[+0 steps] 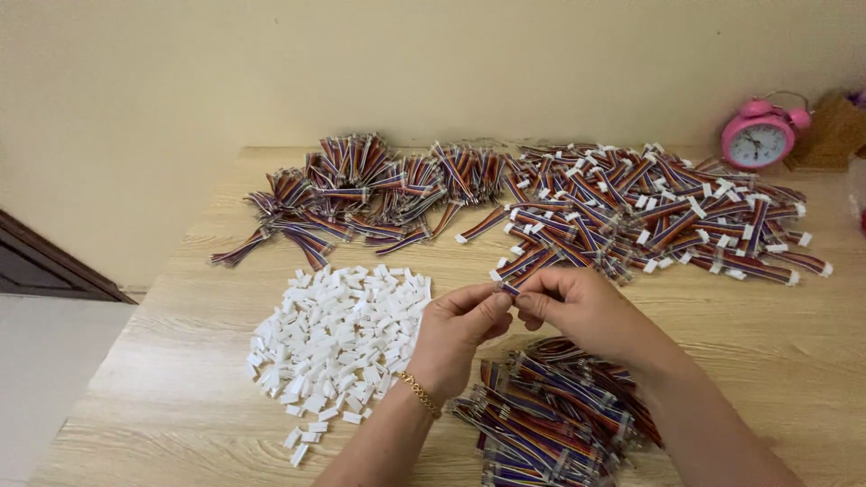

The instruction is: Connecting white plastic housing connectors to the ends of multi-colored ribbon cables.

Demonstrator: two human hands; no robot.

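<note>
A short, flat ribbon cable [511, 287] of striped, many-coloured wires is pinched between the fingers of the left hand [457, 329] and the right hand [577, 307], above the pale wood-grain table [180, 379]. Its end shows just between the fingertips. Small white plastic connectors [338, 338] lie heaped to the left, and loose cables [550, 415] are piled below the hands. Finished cables [649, 212] are spread behind, near a pink alarm clock [760, 137].
</note>
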